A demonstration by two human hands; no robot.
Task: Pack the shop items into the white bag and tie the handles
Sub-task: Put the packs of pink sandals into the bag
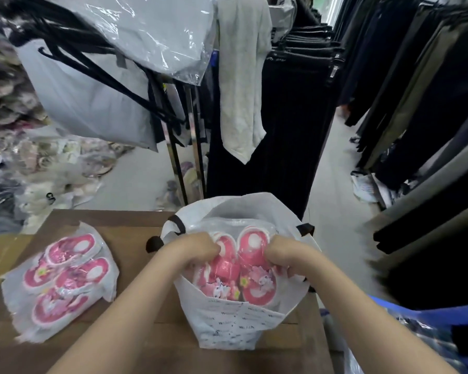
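A white bag (235, 327) with black handles stands open on the wooden table (135, 222). Inside it sits a clear plastic pack of pink slippers (243, 265). My left hand (197, 248) grips the pack's left side and my right hand (284, 255) grips its right side, both within the bag's mouth. To the left on the table lies a second plastic pack of pink slippers (65, 276), flat and untouched. One black handle (153, 242) pokes out at the bag's left, another (305, 229) at its right.
Beyond the table stand clothes racks: black trousers (281, 109), a pale grey garment (241, 76) and plastic-wrapped items (157, 31). Dark clothes hang along the right (416, 103). A heap of bagged goods (25, 163) fills the left floor. A blue object (416, 319) is at lower right.
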